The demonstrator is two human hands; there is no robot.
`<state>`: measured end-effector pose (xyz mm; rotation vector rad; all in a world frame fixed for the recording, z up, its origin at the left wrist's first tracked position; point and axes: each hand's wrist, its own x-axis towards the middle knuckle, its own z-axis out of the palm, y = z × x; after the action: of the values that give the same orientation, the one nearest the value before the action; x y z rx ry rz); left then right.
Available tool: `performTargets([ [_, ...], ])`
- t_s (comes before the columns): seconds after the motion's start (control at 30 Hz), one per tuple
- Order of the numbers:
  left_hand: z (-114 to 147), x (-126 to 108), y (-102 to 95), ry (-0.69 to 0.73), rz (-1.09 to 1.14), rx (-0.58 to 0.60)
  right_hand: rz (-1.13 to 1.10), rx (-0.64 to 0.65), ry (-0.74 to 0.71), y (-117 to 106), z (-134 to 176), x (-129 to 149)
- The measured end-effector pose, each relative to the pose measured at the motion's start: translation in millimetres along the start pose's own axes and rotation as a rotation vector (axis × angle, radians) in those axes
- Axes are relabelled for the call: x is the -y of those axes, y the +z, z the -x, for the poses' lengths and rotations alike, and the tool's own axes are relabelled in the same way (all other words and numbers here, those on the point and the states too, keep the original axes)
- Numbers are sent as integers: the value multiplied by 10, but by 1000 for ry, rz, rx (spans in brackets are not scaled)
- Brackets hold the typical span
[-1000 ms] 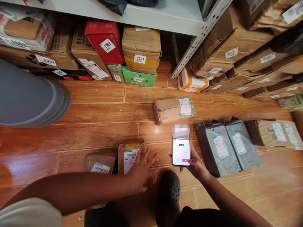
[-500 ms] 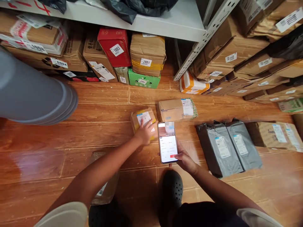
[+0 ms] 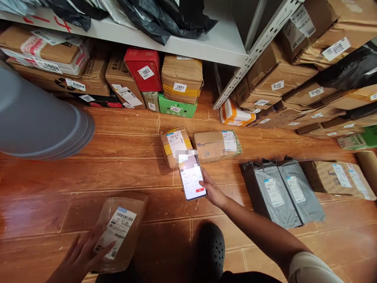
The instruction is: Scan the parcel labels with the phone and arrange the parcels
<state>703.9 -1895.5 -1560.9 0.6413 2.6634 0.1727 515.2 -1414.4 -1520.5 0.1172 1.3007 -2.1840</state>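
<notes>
My right hand [image 3: 214, 189] grips a smartphone [image 3: 193, 182] with a lit screen, its thumb over the lower part of the glass. Just beyond the phone lies a small cardboard box [image 3: 167, 151] with yellow tape and a white label, partly covered by the phone. Touching its right side is a longer cardboard parcel [image 3: 209, 144]. At lower left, my left hand [image 3: 85, 251] rests with fingers spread at the near edge of a plastic-wrapped brown parcel [image 3: 132, 236], which carries a shipping label [image 3: 120, 226].
Two grey plastic-bagged parcels [image 3: 277, 194] and another cardboard parcel [image 3: 324, 177] lie to the right. Numbered boxes [image 3: 181, 76] stand under a white metal shelf [image 3: 206, 47]. More boxes [image 3: 279, 78] are stacked at right. A large grey rounded object [image 3: 44, 118] juts in from the left.
My left hand has left the small taped box and moved down-left to the wrapped parcel. The phone in my right hand has shifted left, over the taped box's near corner.
</notes>
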Motion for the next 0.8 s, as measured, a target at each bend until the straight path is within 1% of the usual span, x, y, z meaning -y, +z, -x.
performTargets([
  [0.07, 142, 54, 272, -40, 38, -77, 13, 7, -13, 47, -214, 99],
  [0.13, 127, 34, 469, -48, 77, -154, 17, 10, -24, 108, -388, 167],
  [0.2, 52, -9, 578, -46, 76, -196, 19, 9, -33, 168, -509, 201],
  [0.33, -32, -25, 623, -44, 11, -193, 12, -1, -44, 230, -605, 208],
  [0.53, -5, 78, 679, 15, 9, -227, 11, -18, -48, 201, -601, 205],
  [0.67, -1, 105, 721, 16, 0, -223, 17, -24, -53, 190, -605, 199],
  [0.8, 5, 101, 713, 12, 9, -229, 23, -23, -51, 193, -605, 192],
])
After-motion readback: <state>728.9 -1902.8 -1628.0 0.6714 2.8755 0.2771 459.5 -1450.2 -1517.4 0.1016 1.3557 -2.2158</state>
